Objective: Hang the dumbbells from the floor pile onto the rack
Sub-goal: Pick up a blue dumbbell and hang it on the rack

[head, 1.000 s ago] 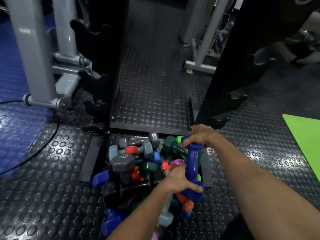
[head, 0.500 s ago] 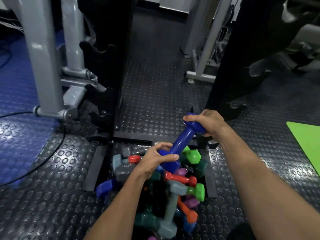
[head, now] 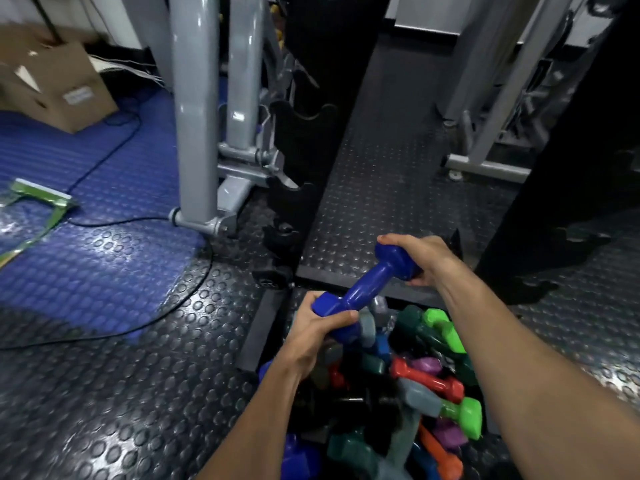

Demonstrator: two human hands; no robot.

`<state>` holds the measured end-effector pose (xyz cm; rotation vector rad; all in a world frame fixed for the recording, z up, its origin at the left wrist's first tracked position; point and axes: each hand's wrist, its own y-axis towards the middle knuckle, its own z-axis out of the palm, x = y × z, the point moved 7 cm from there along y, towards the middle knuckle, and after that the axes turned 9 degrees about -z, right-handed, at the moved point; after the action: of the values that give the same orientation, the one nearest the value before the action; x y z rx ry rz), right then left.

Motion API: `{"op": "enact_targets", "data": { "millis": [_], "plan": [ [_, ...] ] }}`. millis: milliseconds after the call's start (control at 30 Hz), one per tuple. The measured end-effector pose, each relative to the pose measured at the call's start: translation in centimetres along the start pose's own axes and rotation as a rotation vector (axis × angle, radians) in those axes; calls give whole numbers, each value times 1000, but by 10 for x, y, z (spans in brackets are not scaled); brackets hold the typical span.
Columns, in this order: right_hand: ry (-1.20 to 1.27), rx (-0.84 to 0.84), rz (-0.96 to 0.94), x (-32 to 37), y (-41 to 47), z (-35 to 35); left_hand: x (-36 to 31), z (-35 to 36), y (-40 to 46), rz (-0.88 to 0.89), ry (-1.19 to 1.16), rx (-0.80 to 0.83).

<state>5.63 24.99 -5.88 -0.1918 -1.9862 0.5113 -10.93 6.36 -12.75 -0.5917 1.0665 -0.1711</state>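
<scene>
Hands — left (head: 313, 332), right (head: 424, 256) — each grip one blue dumbbell's (head: 363, 291) ends.

Both bare forearms enter from the lower edge and converge on the blue dumbbell (head: 367, 291), which lies tilted, its far end higher and to the right. The left hand (head: 317, 332) grips the dumbbell's near, lower head from below, fingers curled round it, thumb across the top. The right hand (head: 424, 258) grips the far, upper head, fingers wrapped over it from the right. The right forearm runs diagonally from the lower right; the left rises from bottom centre.
</scene>
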Motion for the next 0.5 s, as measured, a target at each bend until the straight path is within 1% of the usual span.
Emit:
{"op": "enact_targets", "data": {
  "millis": [100, 233, 333, 400, 433, 500],
  "plan": [
    [-24, 51, 20, -4, -1, 29, -9, -22, -13, -4, -54, -64],
    [-84, 190, 44, -4, -9, 73, -10, -59, -27, -27, -172, -157],
    [-154, 289, -23, 7, -13, 94, -5, -87, -34, -34, -334, -174],
    [-176, 332, -63, 11, -11, 105, -4, -108, -39, -58, -380, -197],
    [-168, 330, -79, 13, -10, 108, -5, -119, -42, -50, -394, -219],
    [-100, 265, -125, 16, -4, 110, -8, -140, -50, -5, -420, -261]
  ]
}}
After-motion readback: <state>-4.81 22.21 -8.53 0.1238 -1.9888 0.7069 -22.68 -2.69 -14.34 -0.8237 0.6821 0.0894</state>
